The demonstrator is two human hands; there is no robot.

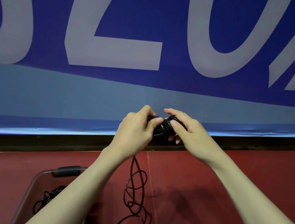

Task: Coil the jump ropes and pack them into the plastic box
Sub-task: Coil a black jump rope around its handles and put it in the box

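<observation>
The left hand [136,129] curls its fingers [155,122] round the left side of a black jump rope bundle [163,129], thumb pressed on top of the glossy coils. The right hand [188,130] meets it from the other side: its thumb lies across the front of the coils, its index finger arches over the top, and the other fingertips tuck in beneath, so both hands grip the same bundle, nearly touching each other. The bundle is held up in the air, in front of the lower edge of the wall.

From under the left hand a loose tail of the same rope [135,194] hangs down and falls into several open, overlapping loops on the dark red floor [218,182].

At the lower left a clear plastic box [32,186] sits on the floor, partly hidden by the left forearm. It has a dark latch handle [68,172] on its far rim, and inside it lies another black jump rope [48,197] in a loose tangle.

Behind the hands, a black baseboard [20,145] runs along the foot of the wall. Above it hangs a blue banner [144,99] with a paler blue band at the bottom and large pale letters [113,53] on deeper blue higher up; its lower edge is slightly wrinkled.
</observation>
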